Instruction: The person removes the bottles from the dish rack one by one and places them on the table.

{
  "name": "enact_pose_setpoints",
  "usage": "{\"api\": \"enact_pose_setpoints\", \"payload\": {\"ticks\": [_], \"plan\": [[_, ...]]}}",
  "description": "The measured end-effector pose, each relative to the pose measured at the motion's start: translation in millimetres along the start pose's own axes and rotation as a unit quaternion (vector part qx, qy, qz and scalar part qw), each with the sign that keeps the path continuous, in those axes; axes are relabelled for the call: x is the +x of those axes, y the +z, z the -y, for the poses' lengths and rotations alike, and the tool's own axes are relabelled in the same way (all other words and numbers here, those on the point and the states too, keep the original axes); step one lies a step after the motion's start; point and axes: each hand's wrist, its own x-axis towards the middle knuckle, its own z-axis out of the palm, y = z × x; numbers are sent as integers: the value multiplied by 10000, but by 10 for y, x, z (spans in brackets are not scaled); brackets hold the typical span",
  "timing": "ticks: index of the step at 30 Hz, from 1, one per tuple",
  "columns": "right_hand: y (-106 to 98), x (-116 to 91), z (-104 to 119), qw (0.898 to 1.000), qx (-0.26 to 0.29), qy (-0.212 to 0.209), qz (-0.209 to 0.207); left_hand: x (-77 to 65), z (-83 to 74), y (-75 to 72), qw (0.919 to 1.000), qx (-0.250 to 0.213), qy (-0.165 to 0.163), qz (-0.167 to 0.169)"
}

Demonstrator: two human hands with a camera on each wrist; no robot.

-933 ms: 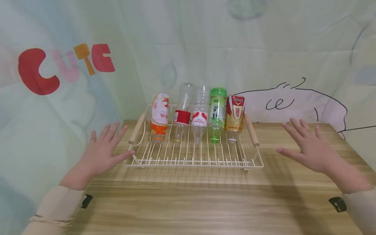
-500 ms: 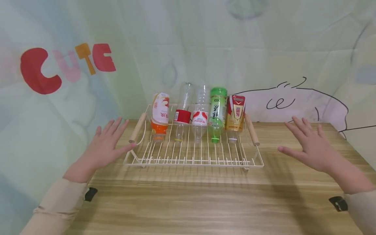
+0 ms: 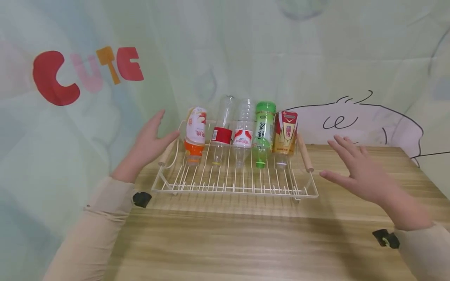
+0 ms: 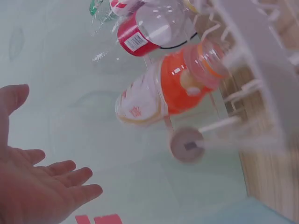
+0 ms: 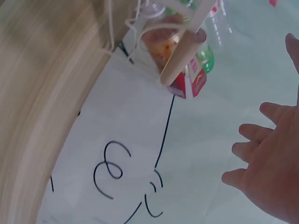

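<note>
Several upturned bottles lean in a row, necks down, on a white wire dish rack (image 3: 232,192) with wooden handles. From left to right come an orange-and-white bottle (image 3: 195,128), a clear bottle with a red label (image 3: 222,135), a clear bottle with a red-and-white label (image 3: 242,138), a green bottle (image 3: 264,130) and a red-and-gold bottle (image 3: 285,134). My left hand (image 3: 149,142), fingers extended, is raised beside the left wooden handle (image 3: 168,153) and holds nothing. Off to the right of the right handle (image 3: 305,154), my right hand (image 3: 365,177) hovers with fingers spread, holding nothing.
The rack stands toward the back of a wood-grain table (image 3: 239,242). Behind and to the left hangs a pale printed curtain (image 3: 218,43) with CUTE lettering and a line-drawn figure. Black straps (image 3: 142,199) show at both wrists.
My left hand has moved up and to the right, to the rack's left handle. My right hand has shifted slightly left. The view has tilted a little; the bottles keep their places on the rack.
</note>
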Motion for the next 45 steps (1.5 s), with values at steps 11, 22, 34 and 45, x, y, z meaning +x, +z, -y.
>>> {"api": "enact_pose_setpoints", "payload": {"ticks": [11,22,34,45], "plan": [[329,66,198,9961,882,-16,58,459,-239,292,9951,-808,-503,-263],[630,-1,195,9907,1359,5,86,770,-50,563,9774,-1577,-1364,-339],[753,-25,164,9920,1263,-68,-7,918,26,724,9748,-1378,-1747,-148],[760,-37,156,9918,1278,-73,-46,919,143,839,9704,-1371,-1976,215]]}}
